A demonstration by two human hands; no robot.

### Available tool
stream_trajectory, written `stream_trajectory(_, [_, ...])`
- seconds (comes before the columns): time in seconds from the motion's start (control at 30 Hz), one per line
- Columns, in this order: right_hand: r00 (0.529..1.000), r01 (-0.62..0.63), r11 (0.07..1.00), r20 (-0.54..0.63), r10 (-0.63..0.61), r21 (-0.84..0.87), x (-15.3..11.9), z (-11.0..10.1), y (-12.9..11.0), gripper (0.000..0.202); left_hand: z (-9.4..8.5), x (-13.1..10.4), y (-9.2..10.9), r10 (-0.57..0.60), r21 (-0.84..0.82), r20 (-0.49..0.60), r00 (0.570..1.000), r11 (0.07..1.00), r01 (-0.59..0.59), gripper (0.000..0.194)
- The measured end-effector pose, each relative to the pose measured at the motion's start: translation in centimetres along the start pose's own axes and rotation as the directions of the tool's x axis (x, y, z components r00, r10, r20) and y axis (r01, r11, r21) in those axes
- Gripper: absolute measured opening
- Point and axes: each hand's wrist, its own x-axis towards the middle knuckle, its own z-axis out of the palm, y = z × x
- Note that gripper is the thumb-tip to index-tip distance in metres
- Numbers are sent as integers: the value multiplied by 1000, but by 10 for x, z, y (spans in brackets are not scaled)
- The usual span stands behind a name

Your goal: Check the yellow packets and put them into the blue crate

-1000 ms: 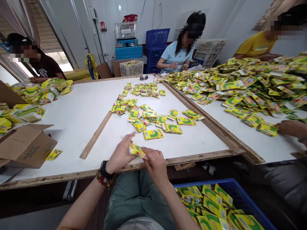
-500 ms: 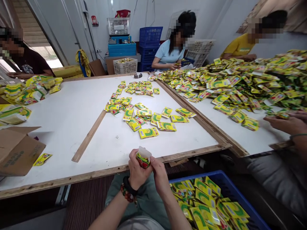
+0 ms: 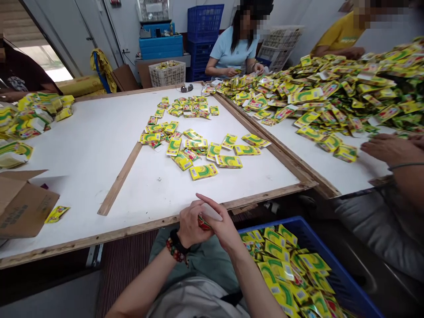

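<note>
My left hand (image 3: 191,226) is wrapped around a small snack box (image 3: 203,223), held at the table's front edge above my lap. Its white inner flap (image 3: 212,212) stands up, and red and green show below the flap. My right hand (image 3: 224,225) lies against the box's right side, index finger stretched out behind the flap and thumb near it; its other fingers are hidden. Beyond both hands, yellow and green boxes (image 3: 203,172) lie scattered on the white table (image 3: 132,198).
A blue crate (image 3: 331,247) full of yellow packs stands below on my right. Wooden strips (image 3: 121,179) divide the table. A large heap of boxes (image 3: 331,97) covers the right side. A cardboard carton (image 3: 28,207) is at left. A co-worker's hand (image 3: 391,150) works at far right.
The view has tilted down. My right index finger has stretched out over the top of the box, and the flap now leans right against my right hand.
</note>
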Motion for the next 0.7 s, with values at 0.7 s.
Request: stream_trajectory(0.7, [929, 340, 800, 43, -368, -495, -4, 2, -7, 31, -6, 11, 8, -401, 104, 161, 902, 916, 388, 36])
